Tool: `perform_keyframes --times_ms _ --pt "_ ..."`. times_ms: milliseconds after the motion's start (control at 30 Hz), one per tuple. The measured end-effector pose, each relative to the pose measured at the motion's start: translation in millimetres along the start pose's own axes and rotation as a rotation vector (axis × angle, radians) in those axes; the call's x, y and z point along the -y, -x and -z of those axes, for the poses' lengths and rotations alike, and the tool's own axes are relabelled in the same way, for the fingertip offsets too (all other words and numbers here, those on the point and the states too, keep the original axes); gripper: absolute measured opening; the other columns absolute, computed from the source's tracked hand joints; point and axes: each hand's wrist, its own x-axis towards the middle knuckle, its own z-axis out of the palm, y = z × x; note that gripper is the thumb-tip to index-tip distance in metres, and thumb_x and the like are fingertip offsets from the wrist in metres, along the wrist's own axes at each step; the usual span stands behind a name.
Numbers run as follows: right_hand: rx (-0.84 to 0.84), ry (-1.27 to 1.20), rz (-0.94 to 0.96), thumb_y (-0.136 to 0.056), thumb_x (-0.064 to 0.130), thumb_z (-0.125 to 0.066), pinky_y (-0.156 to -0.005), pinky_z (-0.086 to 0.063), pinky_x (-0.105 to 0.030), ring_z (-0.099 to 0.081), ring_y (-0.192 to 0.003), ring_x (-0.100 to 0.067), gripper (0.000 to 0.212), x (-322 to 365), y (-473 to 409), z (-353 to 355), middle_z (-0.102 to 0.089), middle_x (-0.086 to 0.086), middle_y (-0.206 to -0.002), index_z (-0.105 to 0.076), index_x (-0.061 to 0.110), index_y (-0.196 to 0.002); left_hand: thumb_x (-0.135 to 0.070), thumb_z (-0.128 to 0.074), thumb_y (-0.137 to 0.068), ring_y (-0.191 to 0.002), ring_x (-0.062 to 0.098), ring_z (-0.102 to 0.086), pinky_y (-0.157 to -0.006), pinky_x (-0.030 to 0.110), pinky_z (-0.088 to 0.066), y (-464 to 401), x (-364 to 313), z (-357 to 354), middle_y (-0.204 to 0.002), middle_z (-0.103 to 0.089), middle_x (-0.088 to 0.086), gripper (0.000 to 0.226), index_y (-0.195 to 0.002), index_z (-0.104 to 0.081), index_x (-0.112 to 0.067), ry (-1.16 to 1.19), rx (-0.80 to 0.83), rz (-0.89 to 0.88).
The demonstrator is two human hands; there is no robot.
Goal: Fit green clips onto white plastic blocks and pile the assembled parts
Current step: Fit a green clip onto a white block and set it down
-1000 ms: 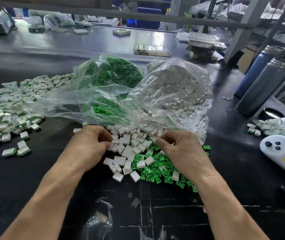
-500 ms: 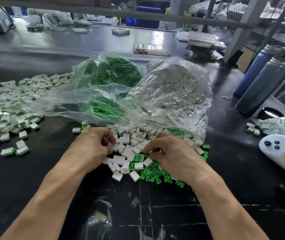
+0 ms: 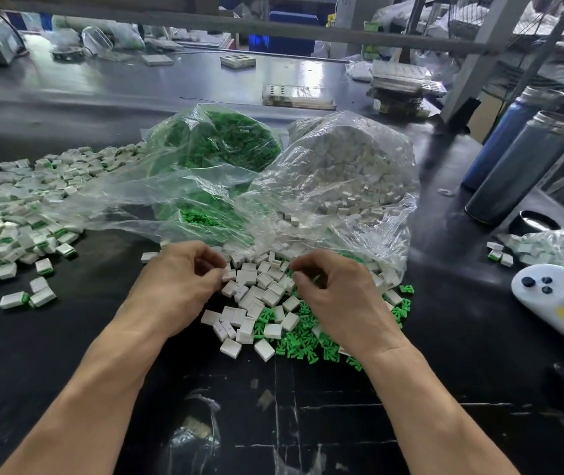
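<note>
Two hands hover over the loose blocks (image 3: 256, 296): left hand (image 3: 181, 286) pinches one; right hand (image 3: 335, 296) curled, contents unclear.

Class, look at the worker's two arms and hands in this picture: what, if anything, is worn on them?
Nothing is worn. The left hand and right hand are bare, with no gloves, rings or finger cots showing. Both forearms are bare as far as the bottom edge of the picture: no sleeves, watch, wrist strap or bracelet can be seen.

White blocks (image 3: 262, 296), green clips (image 3: 302, 344), black table (image 3: 68, 341), blue bottle (image 3: 506, 138).
</note>
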Motion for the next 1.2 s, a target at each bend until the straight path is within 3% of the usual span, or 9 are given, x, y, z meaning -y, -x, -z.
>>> perform_keyframes --times_ms 100,167,233,300,400,533,733,1033,1200 --pt "-0.040 -0.193 -0.045 -0.101 0.026 -0.067 -0.077 -0.057 -0.013 -0.067 -0.088 0.006 0.018 0 -1 -2 -0.071 0.017 -0.097 -0.071 0.038 -0.113 -0.025 -0.076 -0.093 -0.073 0.002 -0.069 -0.066 0.020 -0.053 3 -4 -2 -0.083 -0.076 -0.010 0.008 -0.097 -0.077 -0.032 0.298 0.006 -0.037" --pt "-0.071 -0.306 -0.068 -0.099 0.022 -0.071 -0.077 -0.059 -0.017 -0.070 -0.087 0.002 0.017 2 -1 -3 -0.074 0.013 -0.095 -0.072 0.038 -0.105 -0.026 -0.079 -0.091 -0.075 0.003 -0.069 -0.067 0.020 -0.057 6 -8 -6 -0.089 -0.077 -0.009 0.014 -0.103 -0.078 -0.031 0.479 0.077 -0.067" --pt "-0.101 -0.407 -0.084 -0.096 0.019 -0.074 -0.069 -0.061 -0.022 -0.074 -0.078 -0.007 0.014 4 -1 -5 -0.077 0.007 -0.090 -0.072 0.032 -0.101 -0.026 -0.080 -0.083 -0.081 0.010 -0.070 -0.072 0.022 -0.059 9 -13 -14 -0.096 -0.078 -0.003 0.025 -0.108 -0.079 -0.026 0.662 0.166 -0.085" --pt "-0.101 -0.513 -0.084 -0.095 0.018 -0.076 -0.057 -0.054 -0.016 -0.074 -0.070 -0.012 0.009 8 -1 -5 -0.079 0.003 -0.088 -0.072 0.024 -0.101 -0.024 -0.079 -0.078 -0.085 0.015 -0.071 -0.076 0.025 -0.060 12 -18 -22 -0.101 -0.078 0.005 0.030 -0.107 -0.080 -0.020 0.821 0.239 -0.085" --pt "-0.082 -0.630 -0.058 -0.094 0.019 -0.077 -0.054 -0.048 -0.013 -0.070 -0.065 -0.009 0.009 9 0 -3 -0.078 -0.002 -0.085 -0.073 0.016 -0.102 -0.029 -0.083 -0.070 -0.089 0.019 -0.072 -0.083 0.029 -0.061 15 -23 -31 -0.104 -0.078 0.010 0.037 -0.104 -0.081 -0.017 0.940 0.299 -0.073" --pt "-0.079 -0.649 -0.025 -0.093 0.023 -0.078 -0.055 -0.046 -0.013 -0.063 -0.063 -0.003 0.009 9 1 -4 -0.073 0.003 -0.078 -0.075 0.017 -0.099 -0.025 -0.081 -0.075 -0.091 0.021 -0.074 -0.083 0.030 -0.061 18 -27 -35 -0.102 -0.078 0.008 0.025 -0.099 -0.080 -0.022 0.941 0.287 -0.105" --pt "-0.100 -0.644 0.012 -0.092 0.020 -0.079 -0.055 -0.047 -0.012 -0.066 -0.067 -0.002 0.007 11 1 -8 -0.075 0.005 -0.080 -0.075 0.020 -0.097 -0.015 -0.075 -0.091 -0.092 0.024 -0.077 -0.078 0.026 -0.061 23 -29 -33 -0.104 -0.078 0.007 0.026 -0.116 -0.075 -0.023 0.781 0.236 -0.220" --pt "-0.130 -0.728 -0.005 -0.095 0.009 -0.074 -0.054 -0.052 -0.022 -0.069 -0.068 -0.014 0.008 9 1 -7 -0.075 -0.003 -0.080 -0.074 0.013 -0.101 -0.024 -0.087 -0.069 -0.084 0.029 -0.079 -0.070 0.027 -0.062 23 -30 -34 -0.089 -0.079 0.012 0.041 -0.101 -0.067 -0.007 0.941 0.153 -0.085" --pt "-0.128 -0.798 -0.005 -0.093 0.006 -0.075 -0.052 -0.054 -0.028 -0.067 -0.065 -0.026 0.007 10 2 -7 -0.075 -0.013 -0.079 -0.073 0.009 -0.099 -0.036 -0.089 -0.065 -0.062 0.008 -0.061 -0.057 0.019 -0.051 19 -27 -35 -0.074 -0.072 -0.001 0.025 -0.081 -0.073 -0.024 0.870 0.119 -0.113"
